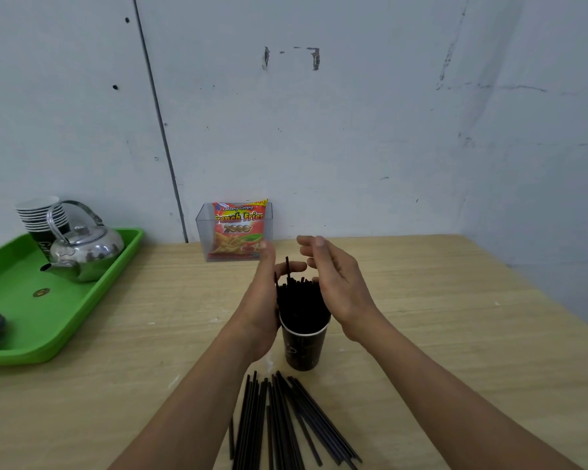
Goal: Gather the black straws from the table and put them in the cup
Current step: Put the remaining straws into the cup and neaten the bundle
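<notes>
A dark paper cup [303, 347] with a white rim stands on the wooden table [438, 334], packed with a bundle of black straws [299, 300] that stick up out of it. One straw rises above the rest. My left hand [262, 300] cups the bundle from the left, thumb and fingers wrapped around it. My right hand [336, 283] is beside the bundle on the right, palm toward it, fingers apart and curved over the straw tips. Several loose black straws [286, 422] lie fanned on the table in front of the cup, between my forearms.
A green tray [21, 320] at the left holds a steel kettle [82, 249], a stack of paper cups [41, 215] and a dark object at its near edge. A clear box with a snack bag [238, 232] stands against the wall behind the cup.
</notes>
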